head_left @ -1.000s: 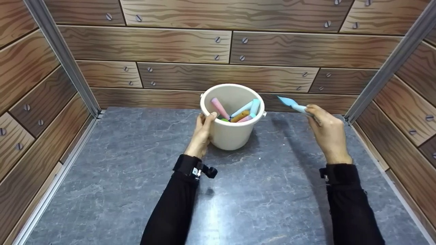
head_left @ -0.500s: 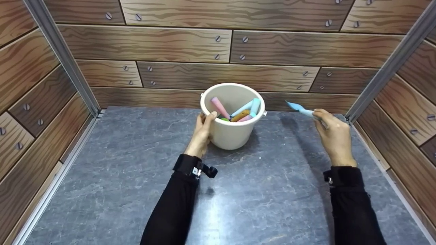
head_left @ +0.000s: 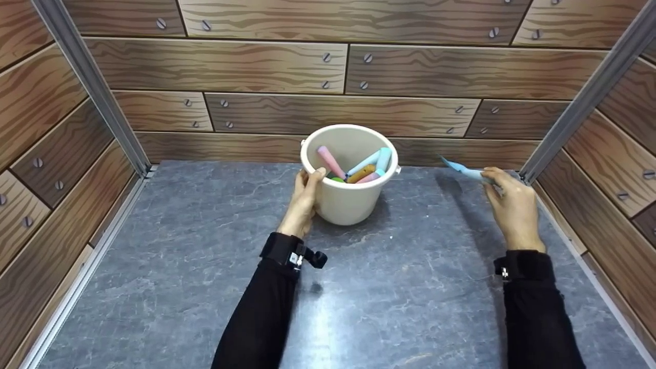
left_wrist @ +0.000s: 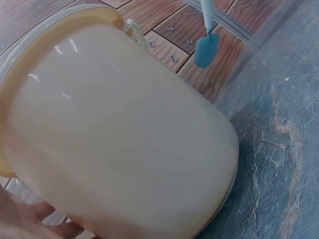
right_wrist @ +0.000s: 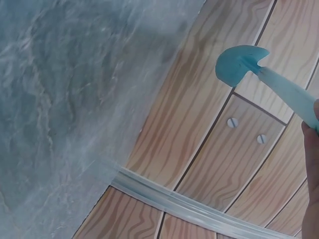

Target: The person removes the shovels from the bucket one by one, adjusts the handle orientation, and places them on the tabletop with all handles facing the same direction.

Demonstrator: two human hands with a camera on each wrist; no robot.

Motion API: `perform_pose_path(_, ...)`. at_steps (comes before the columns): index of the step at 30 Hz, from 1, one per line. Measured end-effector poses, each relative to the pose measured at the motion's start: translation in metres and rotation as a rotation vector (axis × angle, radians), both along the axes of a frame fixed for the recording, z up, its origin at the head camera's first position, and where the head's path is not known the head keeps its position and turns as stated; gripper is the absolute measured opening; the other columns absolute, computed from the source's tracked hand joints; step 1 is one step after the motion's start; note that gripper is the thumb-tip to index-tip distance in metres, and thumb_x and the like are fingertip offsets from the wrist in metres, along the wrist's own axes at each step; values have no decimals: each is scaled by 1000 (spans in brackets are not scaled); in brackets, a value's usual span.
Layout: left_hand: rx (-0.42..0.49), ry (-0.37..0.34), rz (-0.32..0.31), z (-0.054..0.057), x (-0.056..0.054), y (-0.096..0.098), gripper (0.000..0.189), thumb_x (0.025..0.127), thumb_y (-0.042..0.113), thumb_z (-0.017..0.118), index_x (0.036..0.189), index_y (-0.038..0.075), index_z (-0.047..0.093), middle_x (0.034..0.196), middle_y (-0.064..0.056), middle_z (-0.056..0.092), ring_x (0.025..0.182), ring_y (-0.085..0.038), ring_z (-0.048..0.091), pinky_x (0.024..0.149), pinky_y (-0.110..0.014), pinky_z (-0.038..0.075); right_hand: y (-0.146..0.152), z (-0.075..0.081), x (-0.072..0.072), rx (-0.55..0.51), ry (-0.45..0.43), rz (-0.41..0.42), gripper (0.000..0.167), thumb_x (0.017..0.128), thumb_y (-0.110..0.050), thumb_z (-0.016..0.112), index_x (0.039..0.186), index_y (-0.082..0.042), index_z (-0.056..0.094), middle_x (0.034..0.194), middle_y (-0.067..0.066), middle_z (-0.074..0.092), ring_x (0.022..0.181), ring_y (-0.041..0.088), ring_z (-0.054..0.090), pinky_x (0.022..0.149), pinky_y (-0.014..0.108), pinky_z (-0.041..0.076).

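A cream bucket (head_left: 348, 205) stands upright on the grey floor, near the back wall. My left hand (head_left: 302, 202) grips its left side, the thumb on the rim and the fingers against the outer wall. Inside lie several toy tools, their lower ends hidden: a pink handle (head_left: 332, 163), light blue handles (head_left: 383, 160) and a brown piece (head_left: 361, 174). Off to the right, my right hand (head_left: 512, 205) pinches a blue toy shovel (head_left: 464, 170) by its pale handle. Its darker blade (right_wrist: 239, 64) points left, above the floor and apart from the bucket.
Wood-patterned panels (head_left: 338, 115) close off the back and both sides. Metal rails (head_left: 95, 92) run along the corners. The grey marbled floor (head_left: 400, 297) spreads in front of the bucket. A black camera strap (head_left: 525, 265) circles each wrist.
My right hand has drifted right and slightly toward me, carrying the toy shovel away from the bucket. The left hand and the bucket have stayed in place.
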State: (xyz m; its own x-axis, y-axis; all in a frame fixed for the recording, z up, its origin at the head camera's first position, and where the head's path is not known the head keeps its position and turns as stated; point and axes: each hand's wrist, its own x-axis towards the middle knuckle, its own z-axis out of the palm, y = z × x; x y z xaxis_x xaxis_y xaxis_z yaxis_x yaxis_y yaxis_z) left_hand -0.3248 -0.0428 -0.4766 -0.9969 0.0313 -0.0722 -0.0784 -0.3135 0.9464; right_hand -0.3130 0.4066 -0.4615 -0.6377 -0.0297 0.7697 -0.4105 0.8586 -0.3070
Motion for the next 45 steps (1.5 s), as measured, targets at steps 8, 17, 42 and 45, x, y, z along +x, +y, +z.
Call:
perform_pose_path(8, -9, 6, 1, 2, 1, 0, 99, 104, 52, 69, 185, 15, 25, 194, -19, 26, 175, -48, 35, 143, -80, 26, 10, -7, -3, -9, -31, -33, 21, 101, 9, 84, 122, 6, 85, 132, 24, 86, 120, 51, 83, 107, -8, 33)
perform_pose_path(17, 10, 20, 5, 1, 0, 1, 100, 102, 50, 69, 184, 13, 25, 191, -20, 30, 172, -47, 39, 143, -78, 28, 17, -11, -2, 13, -67, -74, 24, 100, 10, 84, 123, 3, 86, 130, 23, 87, 115, 51, 85, 97, 60, 60)
perform_pose_path(42, 18, 25, 0, 0, 0, 0, 102, 103, 50, 69, 186, 13, 22, 194, -18, 27, 172, -49, 38, 141, -82, 27, 30, -15, 1, 73, -300, -87, 25, 103, 8, 81, 128, 12, 82, 128, 39, 81, 109, 62, 80, 92, 75, 65)
perform_pose_path(45, 19, 26, 0, 0, -1, 0, 103, 103, 50, 69, 186, 13, 21, 195, -19, 24, 174, -49, 35, 142, -82, 25, 30, -14, 2, 85, -370, -102, 27, 105, 3, 79, 131, 11, 81, 126, 40, 81, 108, 60, 81, 90, 73, 65)
